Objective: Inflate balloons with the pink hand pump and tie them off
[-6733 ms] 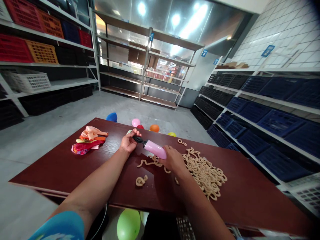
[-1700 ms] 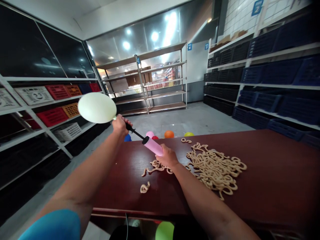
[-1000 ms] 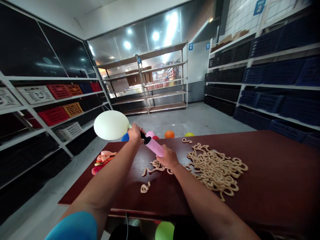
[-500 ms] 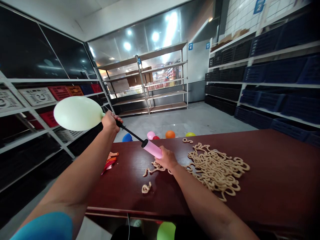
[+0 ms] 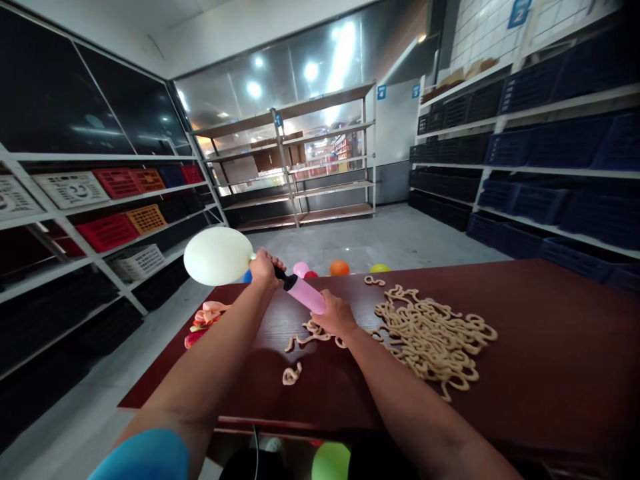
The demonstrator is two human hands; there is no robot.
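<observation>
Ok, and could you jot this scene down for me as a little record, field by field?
Left hand: closed around the black end of the pump and the neck of the pale balloon
Right hand: gripping the pump's pink tube
Pale balloon: puffed up, held in the air
Table: dark reddish brown
On its left: limp balloons, partly hidden by the left arm
On its right: a heap of curly tan strands
Beyond the far edge: more blown-up balloons, including an orange balloon
Below the near edge: a green balloon
</observation>
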